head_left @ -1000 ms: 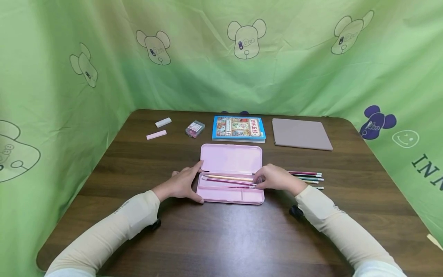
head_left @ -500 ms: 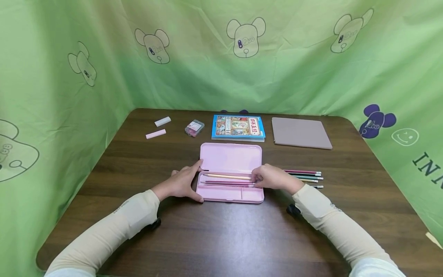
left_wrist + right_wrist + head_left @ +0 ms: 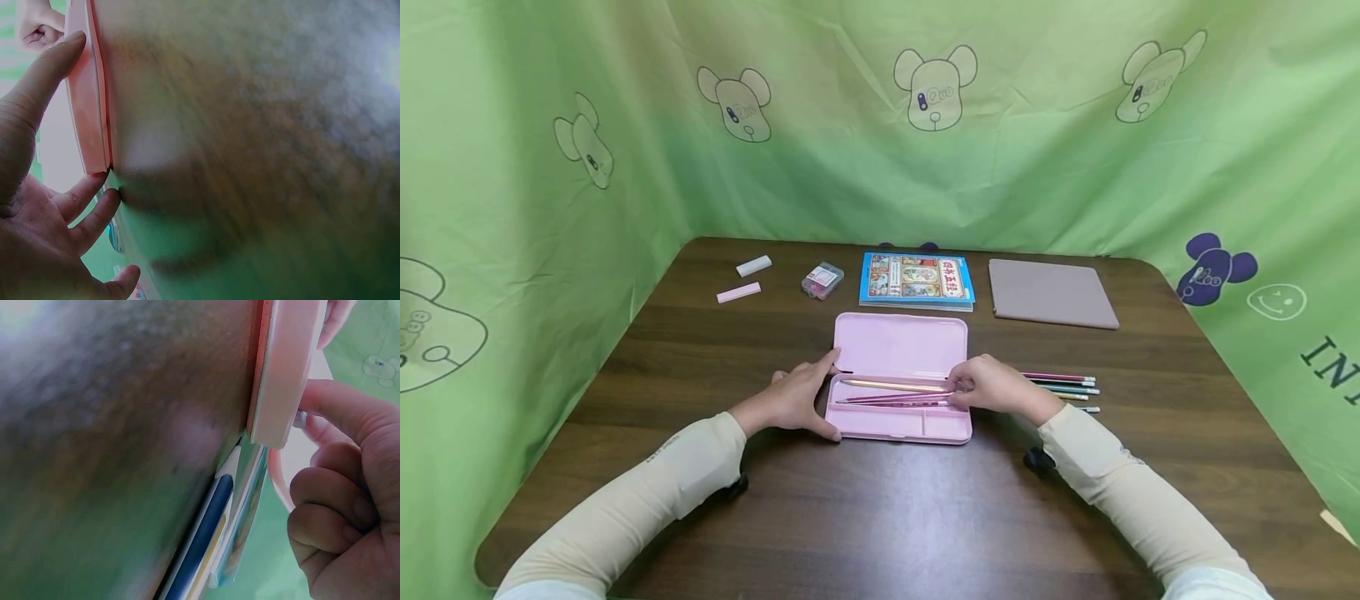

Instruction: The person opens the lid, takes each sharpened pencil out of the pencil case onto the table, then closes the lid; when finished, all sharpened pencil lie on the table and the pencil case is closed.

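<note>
A pink pencil case lies with its lid raised at the back. In it are a gold pencil and dark red pencils. My right hand reaches over the case's right end, pinching the end of a dark red pencil between thumb and index finger. The silvery pencil end shows at those fingertips in the right wrist view. At the case's left end, my left hand is spread, its thumb by the front corner and its fingers near the hinge. The left wrist view shows this hand touching the case wall.
Several pencils lie right of the case. Behind it stand a blue-covered book, a grey notebook and a small clear box. White and pink bars lie back left on the wooden table.
The dark red pencil's far tip has swung down toward the front of the case beside another one. My right hand shifts only slightly; the left hand stays put.
</note>
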{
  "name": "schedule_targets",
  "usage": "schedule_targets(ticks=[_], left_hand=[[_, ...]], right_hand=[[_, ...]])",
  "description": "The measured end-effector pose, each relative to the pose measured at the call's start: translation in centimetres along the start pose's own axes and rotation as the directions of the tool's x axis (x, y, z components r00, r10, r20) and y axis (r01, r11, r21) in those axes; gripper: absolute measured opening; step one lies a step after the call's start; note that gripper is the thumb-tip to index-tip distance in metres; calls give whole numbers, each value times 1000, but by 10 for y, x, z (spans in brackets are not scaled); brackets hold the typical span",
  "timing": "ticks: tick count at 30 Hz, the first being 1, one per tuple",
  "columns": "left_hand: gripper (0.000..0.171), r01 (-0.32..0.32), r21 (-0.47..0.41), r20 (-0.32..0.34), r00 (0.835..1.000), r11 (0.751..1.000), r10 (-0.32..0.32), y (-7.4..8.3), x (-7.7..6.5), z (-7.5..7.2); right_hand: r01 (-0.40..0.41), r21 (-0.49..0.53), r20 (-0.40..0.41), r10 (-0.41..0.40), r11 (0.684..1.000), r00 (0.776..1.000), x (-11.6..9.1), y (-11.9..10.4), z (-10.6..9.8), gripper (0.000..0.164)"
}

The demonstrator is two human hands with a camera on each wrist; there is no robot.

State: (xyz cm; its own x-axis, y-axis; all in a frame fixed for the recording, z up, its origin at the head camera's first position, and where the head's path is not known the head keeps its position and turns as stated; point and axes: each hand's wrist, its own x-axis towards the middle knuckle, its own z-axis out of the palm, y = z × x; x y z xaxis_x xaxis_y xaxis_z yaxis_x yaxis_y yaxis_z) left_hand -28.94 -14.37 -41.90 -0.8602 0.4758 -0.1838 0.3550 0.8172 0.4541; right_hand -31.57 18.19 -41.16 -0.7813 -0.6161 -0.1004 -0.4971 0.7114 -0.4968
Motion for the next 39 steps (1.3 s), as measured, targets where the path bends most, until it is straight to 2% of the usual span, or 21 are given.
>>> schedule_targets(ticks=[3,10,18,32,39], left_hand=[[125,-2,1,-2,1000,1000,2,0,0,0],[125,-1,8,-5,1000,1000,1,-1,0,0],[124,-3,-6,-2,1000,1000,3,-1,1,0],[124,-11,-9,-9,1000,1000,11,-3,1,1],[124,-9,-15,-3,1000,1000,9,-2,1,0]], right_hand=[[-6,0,-36,6,1000,999,-4,2,-2,14],[54,-64,-159,-64,996,985,-13,12,-5,5],[38,-41,-236,-46,998,971,-28,24,-10,5],[13,-44,-302,-25,999,953,-46,38,-16,5],[-28,-28,-295,19,999,955,-56,44,-20,5]])
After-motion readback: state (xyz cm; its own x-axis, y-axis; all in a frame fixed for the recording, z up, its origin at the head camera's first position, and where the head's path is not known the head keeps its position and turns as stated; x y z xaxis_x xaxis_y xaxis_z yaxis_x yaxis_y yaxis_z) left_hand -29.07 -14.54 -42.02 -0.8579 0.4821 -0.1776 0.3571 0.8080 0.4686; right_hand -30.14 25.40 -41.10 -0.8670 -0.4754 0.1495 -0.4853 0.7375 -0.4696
